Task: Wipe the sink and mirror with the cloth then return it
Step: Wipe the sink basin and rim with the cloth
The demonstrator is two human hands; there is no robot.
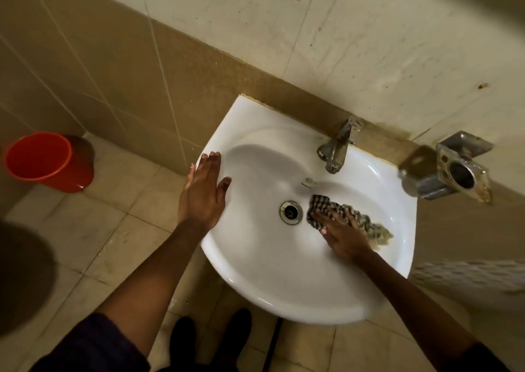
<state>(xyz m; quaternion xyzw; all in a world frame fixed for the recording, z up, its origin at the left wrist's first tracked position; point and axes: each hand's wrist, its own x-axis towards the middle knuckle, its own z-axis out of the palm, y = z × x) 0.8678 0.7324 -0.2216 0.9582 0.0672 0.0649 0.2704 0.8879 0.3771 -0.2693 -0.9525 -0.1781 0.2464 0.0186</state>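
Observation:
A white wall-mounted sink (255, 272) fills the middle of the head view, with a metal drain (290, 212) at its bottom. A checked dark-and-white cloth (321, 204) lies in the basin just right of the drain. My right hand (342, 233) lies flat on the cloth, fingers spread, pressing it against the basin. My left hand (203, 192) rests open on the sink's left rim, holding nothing. No mirror is in view.
A metal tap (338, 145) stands at the sink's back edge. A rusty metal holder (451, 170) juts from the wall at the right. An orange bucket (47, 161) stands on the tiled floor at the left. My shoes (210, 340) are below the sink.

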